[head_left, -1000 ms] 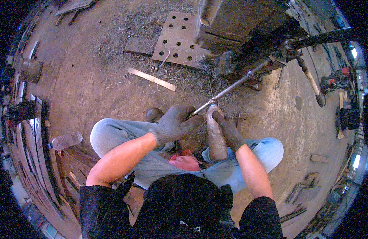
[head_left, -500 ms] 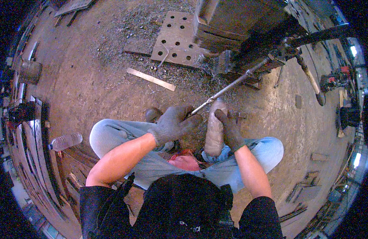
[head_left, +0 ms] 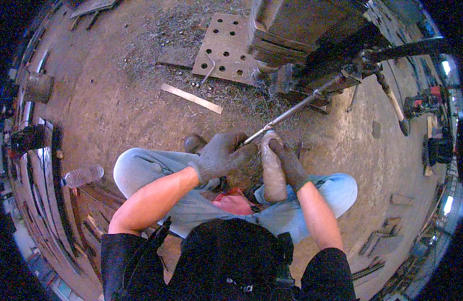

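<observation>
Steel, stiff and likely heavy, the long rod (head_left: pixel 291 113) slants from the machine (head_left: pixel 312 45) to a seated worker, left hand (head_left: pixel 219 155) gripping its near end, right hand (head_left: pixel 287 163) clasping a pale cylinder (head_left: pixel 272 168).

A rough metalworking shop, by the look of it. The floor (head_left: pixel 116 115) is bare packed dirt, strewn with metal shavings and small scraps. At the far side lies a thick rusty steel plate (head_left: pixel 224 50) drilled with rows of holes, just beside a heavy dark machine (head_left: pixel 312 45) with a long steel rod (head_left: pixel 296 108) running out of it. A flat metal strip (head_left: pixel 191 98) lies loose on the ground. Along the left, stacked steel bars (head_left: pixel 36 165) and a plastic bottle (head_left: pixel 82 176).
</observation>
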